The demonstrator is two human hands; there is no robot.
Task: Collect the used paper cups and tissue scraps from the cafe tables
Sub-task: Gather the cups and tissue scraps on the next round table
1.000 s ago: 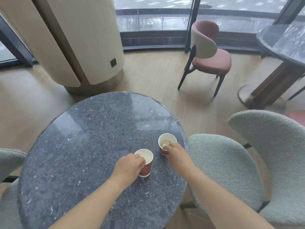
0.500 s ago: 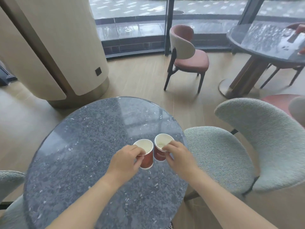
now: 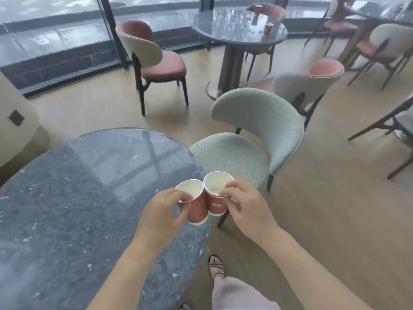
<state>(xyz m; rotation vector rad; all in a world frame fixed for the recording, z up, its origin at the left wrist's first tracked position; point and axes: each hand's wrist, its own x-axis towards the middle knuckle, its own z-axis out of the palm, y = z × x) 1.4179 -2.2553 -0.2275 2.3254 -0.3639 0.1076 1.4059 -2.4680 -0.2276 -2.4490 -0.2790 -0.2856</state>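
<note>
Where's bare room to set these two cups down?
The near table is bare from the left hand to its far and left rim; the green chair seat is bare. Crowded: the table's right edge, with the left cup, right cup and right hand packed together. The far table carries another cup on its right.

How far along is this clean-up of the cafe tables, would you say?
Early to midway, I'd judge. Done: the left cup and right cup are lifted at the near table edge. In hand: the left hand grips one, the right hand the other, rims touching. Left: the far table bears at least one more red cup; tissue scraps are not clearly visible.
</note>
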